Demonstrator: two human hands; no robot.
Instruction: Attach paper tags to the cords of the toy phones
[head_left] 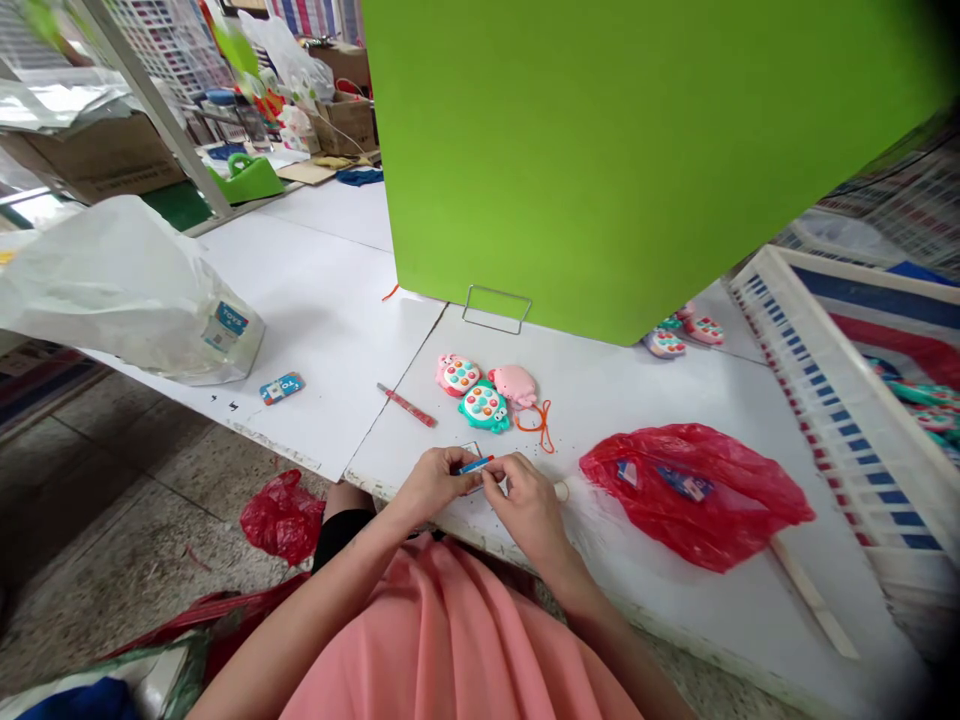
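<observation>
Close to the table's front edge, my left hand [436, 482] and my right hand [527, 500] meet over a small blue and red card [477, 465]. Fingers of both hands pinch it, one hand at each end. Just beyond them lie a pink toy [458, 375] and a green toy [484, 405], both with coloured buttons, and a plain pink one [514, 385]. An orange cord [546, 428] curls beside the toys. To the left rests a thin red tool [406, 405], perhaps a knife; its kind is unclear.
A tall green panel [585, 180] stands at the back. On the right are a red plastic bag [697, 490] with cards inside and a white crate [817, 400]. A white plastic bag [120, 290] and a blue card [282, 388] lie left.
</observation>
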